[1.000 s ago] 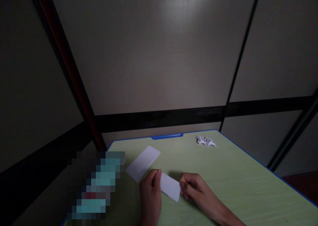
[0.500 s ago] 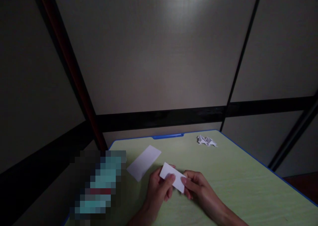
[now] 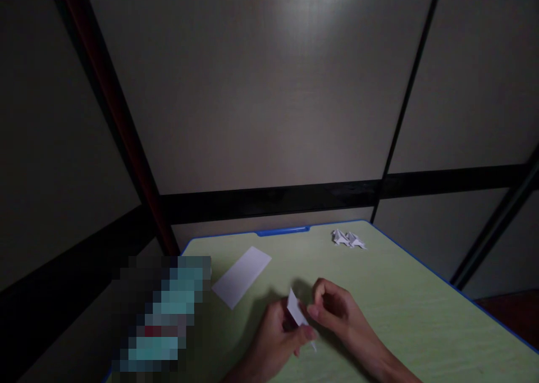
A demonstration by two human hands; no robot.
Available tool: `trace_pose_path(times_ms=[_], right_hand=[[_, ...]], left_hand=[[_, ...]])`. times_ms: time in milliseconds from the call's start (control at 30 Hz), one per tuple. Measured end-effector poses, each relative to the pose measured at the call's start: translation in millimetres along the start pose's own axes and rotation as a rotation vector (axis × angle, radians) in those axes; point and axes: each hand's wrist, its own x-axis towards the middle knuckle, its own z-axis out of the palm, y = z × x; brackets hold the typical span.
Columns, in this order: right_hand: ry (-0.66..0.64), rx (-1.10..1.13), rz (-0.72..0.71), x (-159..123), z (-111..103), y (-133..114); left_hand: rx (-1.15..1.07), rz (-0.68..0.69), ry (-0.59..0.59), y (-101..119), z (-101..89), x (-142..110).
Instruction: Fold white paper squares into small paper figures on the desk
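Two hands (image 3: 275, 338), paper (image 3: 296, 311), green table (image 3: 404, 293), panelled wall (image 3: 269, 102)

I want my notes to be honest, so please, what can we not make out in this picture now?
Head view:
- Held paper: partly hidden by the left hand.
- Right hand: its own curl hides whether it pinches anything.
- White folded figures: fold details too small.
- Pixelated patch: contents masked.
- Table: near edge cut off below.
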Motion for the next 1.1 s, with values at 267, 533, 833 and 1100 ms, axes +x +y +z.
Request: trace_pose_path(times_ms=[267,533,833,1100], right_hand=[[-0.171,-0.049,-0.016,-4,7,5],[-0.204,0.027,-0.018,-1,2,3],[-0.202,0.003,-0.032,-2,1,1],[-0.199,-0.015,-0.009,-4,1,4]], left_hand=[[0.021,0.045,-0.182,6,2.5,-3],[-0.093,0.029,-0.269,2,-3.0,-1],[-0.028,0.052,-0.274,0,-3.1,-3],[-0.031,0.123,-0.320,3,-4.7,-3]])
